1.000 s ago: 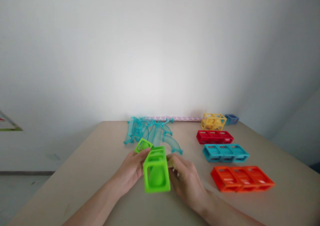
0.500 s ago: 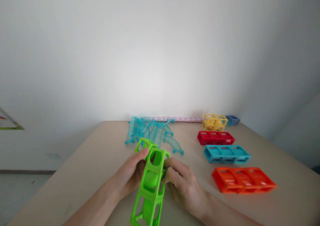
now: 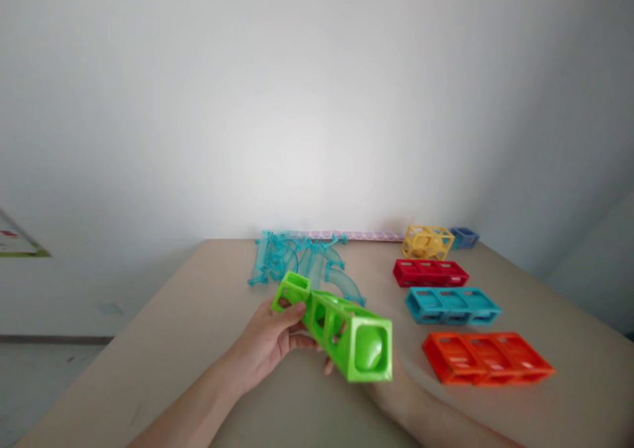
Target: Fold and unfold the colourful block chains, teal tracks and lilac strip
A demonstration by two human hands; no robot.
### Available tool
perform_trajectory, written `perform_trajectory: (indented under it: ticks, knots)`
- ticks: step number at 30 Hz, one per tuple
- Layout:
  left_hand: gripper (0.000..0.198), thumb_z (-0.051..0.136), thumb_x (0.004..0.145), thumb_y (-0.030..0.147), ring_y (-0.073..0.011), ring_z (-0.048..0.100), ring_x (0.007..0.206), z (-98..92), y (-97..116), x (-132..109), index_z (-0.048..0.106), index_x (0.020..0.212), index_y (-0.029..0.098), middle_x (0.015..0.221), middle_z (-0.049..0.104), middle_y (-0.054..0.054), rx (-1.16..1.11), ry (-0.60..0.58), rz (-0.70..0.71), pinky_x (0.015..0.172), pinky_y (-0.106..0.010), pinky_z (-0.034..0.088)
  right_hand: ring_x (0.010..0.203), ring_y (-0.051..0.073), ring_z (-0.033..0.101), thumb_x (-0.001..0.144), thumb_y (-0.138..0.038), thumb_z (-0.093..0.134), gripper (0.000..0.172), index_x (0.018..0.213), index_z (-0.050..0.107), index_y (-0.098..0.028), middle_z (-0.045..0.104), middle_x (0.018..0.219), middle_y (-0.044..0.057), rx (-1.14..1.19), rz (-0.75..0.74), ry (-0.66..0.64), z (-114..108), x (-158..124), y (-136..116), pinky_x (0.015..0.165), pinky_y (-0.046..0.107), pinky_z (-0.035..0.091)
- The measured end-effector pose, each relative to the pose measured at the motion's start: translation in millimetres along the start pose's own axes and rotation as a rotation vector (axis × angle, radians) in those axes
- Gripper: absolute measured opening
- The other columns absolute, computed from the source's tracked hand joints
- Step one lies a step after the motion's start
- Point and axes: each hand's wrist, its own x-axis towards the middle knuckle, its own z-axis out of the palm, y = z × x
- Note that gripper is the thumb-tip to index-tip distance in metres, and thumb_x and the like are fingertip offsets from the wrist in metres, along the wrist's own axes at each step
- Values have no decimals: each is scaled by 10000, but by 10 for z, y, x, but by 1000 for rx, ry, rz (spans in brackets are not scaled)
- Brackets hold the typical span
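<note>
Several bright green open-sided cube blocks (image 3: 341,332) are joined in a row, with one cube (image 3: 292,291) offset at the far left end. My left hand (image 3: 270,332) grips that end, its thumb lying over the near side. Behind the row, my right hand (image 3: 384,372) is mostly hidden; a few of its fingers show below and through the openings, closed around the blocks. The row's near end, a square frame with a round hollow, faces me at the right. Both hands hold the blocks above the table.
Clear teal track pieces (image 3: 277,260) lie piled at the back of the table (image 3: 173,342). Down the right side are orange (image 3: 488,359), blue (image 3: 453,304) and red (image 3: 430,273) block rows, with yellow frames (image 3: 426,242) and dark blue blocks (image 3: 464,238) behind. A white wall (image 3: 317,104) stands behind.
The green row has turned in my hands: its near end swung from the lower middle to the right and up. My right hand has gone behind it.
</note>
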Motion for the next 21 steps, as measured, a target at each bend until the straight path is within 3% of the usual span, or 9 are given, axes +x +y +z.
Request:
perform_trajectory:
  ticks: [3,9,16,21]
  knots:
    - [220,666,816,331,-176,661,629,5,-13,2,629,863,120,769,691,-84,144,20,29,611,-310,544,676,194,635,657,-337,799,276,842,683,-169,677,778,57,16,8,-14,19,-12,-71,479,272,531]
    - [289,722,749,385,-177,639,715,-49,-32,10,618,887,152,776,679,-45,492,190,147,607,-270,521,575,111,606,712,-331,776,287,870,704,-103,707,874,103,58,75,-35,54,-25,-156,425,197,516]
    - [323,612,827,434,-187,617,742,-71,-11,1,648,951,138,856,670,-78,505,90,151,607,-282,513,464,76,592,828,-319,684,209,851,625,-120,733,847,83,237,207,1,18,8,-174,416,181,522]
    - [306,676,784,387,-172,601,705,-58,-7,7,668,923,114,828,677,-91,507,35,126,598,-266,491,522,93,633,884,-262,591,177,869,626,-89,737,845,116,351,287,-14,-44,39,-207,461,173,539]
